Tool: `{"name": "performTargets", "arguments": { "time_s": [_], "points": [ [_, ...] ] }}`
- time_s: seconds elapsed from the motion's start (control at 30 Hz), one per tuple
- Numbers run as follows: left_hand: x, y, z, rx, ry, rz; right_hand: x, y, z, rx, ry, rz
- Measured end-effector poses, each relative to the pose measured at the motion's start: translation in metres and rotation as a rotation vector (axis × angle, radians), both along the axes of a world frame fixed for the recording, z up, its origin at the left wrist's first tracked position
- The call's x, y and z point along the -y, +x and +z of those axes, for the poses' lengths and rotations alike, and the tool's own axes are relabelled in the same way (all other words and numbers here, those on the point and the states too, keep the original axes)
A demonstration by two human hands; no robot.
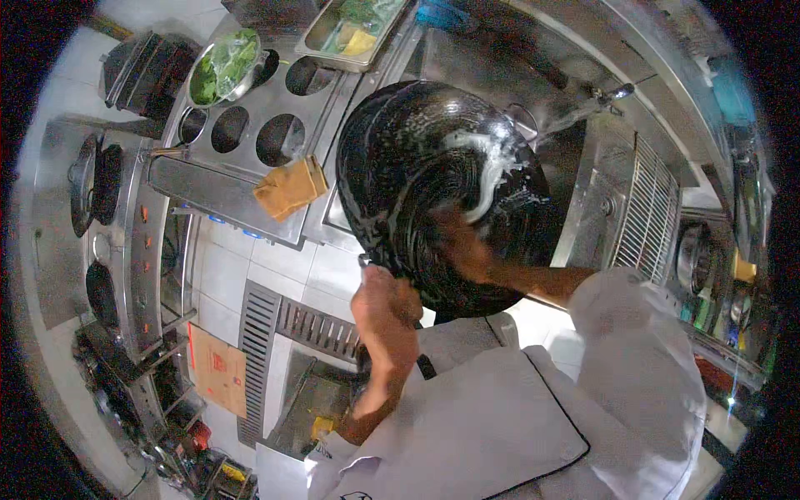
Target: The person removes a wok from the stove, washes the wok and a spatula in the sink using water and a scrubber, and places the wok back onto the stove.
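A large black wok [375, 137] is tilted over the sink [454, 58], wet and streaked with white suds [498, 158]. Curved rub marks run across its surface. My left hand [385, 298] is closed at the wok's near left edge, around what looks like its handle, which the fingers mostly cover. Against the middle of the wok lies my right hand [467, 250], smeared by motion. Whether it holds a scrubber is hidden. Behind the wok, a tap [621, 92] reaches in over the sink.
Left of the wok is a steel counter with round holes [229, 129], bearing a bowl of green leaves [218, 79] and a folded tan cloth [292, 187]. A steel tray [312, 42] sits at the back. A wire rack [646, 204] stands right; floor grating [260, 358] lies below.
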State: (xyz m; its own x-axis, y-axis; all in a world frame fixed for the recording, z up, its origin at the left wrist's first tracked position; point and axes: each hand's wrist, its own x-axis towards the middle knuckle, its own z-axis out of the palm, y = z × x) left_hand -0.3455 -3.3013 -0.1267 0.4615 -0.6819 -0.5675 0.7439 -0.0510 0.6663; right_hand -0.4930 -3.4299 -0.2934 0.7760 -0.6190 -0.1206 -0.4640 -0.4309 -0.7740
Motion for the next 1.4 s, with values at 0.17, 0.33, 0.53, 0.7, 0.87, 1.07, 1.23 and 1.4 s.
{"name": "performTargets", "arguments": {
  "time_s": [0.17, 0.33, 0.53, 0.7, 0.87, 1.07, 1.23, 1.4],
  "points": [
    [0.007, -0.016, 0.011, 0.226, 0.105, -0.141, 0.099, 0.078, -0.103, 0.257, -0.438, -0.116],
    [0.003, -0.021, 0.013, 0.205, 0.033, -0.073, 0.151, -0.068, -0.124, 0.008, -0.385, -0.385],
    [0.01, -0.016, 0.024, 0.27, 0.091, -0.147, 0.034, -0.133, -0.071, -0.082, 0.039, -0.045],
    [0.019, -0.018, 0.025, 0.358, 0.134, -0.182, 0.117, -0.168, -0.041, -0.428, -0.502, -0.378],
    [0.037, -0.014, 0.033, 0.247, 0.062, -0.185, 0.209, -0.072, -0.004, 0.288, 0.318, -1.034],
    [0.054, -0.032, 0.045, 0.132, 0.041, -0.116, 0.281, 0.082, 0.164, 0.661, 0.6, -0.848],
    [0.081, -0.052, 0.055, 0.162, 0.065, -0.19, 0.309, 0.053, 0.154, 0.878, 0.71, -0.503],
    [0.138, -0.086, 0.058, 0.31, 0.037, -0.319, 0.325, -0.104, -0.013, 1.203, 1.321, -0.468]
  ]
}}
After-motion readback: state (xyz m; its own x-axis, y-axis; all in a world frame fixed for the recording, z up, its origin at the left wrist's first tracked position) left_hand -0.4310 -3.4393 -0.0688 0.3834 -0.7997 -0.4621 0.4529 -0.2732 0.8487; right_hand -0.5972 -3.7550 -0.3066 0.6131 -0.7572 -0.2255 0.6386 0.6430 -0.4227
